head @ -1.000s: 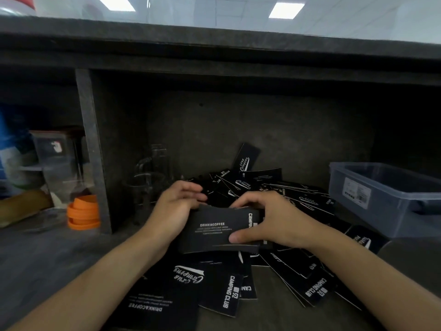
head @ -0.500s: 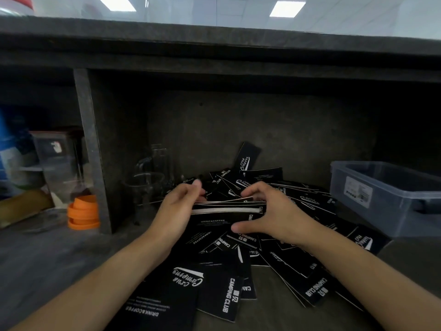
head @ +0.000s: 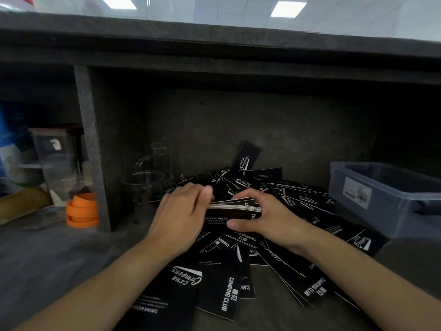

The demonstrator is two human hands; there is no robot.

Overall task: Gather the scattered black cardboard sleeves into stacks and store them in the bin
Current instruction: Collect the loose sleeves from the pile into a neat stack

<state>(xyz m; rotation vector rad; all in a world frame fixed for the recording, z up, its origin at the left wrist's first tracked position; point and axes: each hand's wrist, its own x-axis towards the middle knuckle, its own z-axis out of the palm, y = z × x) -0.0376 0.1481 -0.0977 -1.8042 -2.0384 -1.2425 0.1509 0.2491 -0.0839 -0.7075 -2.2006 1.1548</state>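
A small stack of black cardboard sleeves (head: 232, 209) with white print is held level between both hands above the pile. My left hand (head: 181, 211) covers its left end, fingers laid over the top edge. My right hand (head: 260, 216) grips its right end, thumb underneath and fingers curled over the far side. Beneath and around lie several scattered black sleeves (head: 219, 290), spread over the dark shelf floor from the back wall to the front edge. The grey translucent plastic bin (head: 381, 199) stands at the right, open on top; its inside is hidden from here.
A dark shelf divider (head: 91, 149) stands left of the pile. Clear glass cups (head: 149, 185) sit just behind my left hand. Orange rings (head: 82, 210) and plastic containers (head: 55, 154) fill the left compartment. A thick counter top (head: 214, 44) overhangs the shelf.
The stack, seen face-on a second ago, has been tipped flat so its edges show. Both hands moved slightly back and closer together around it.
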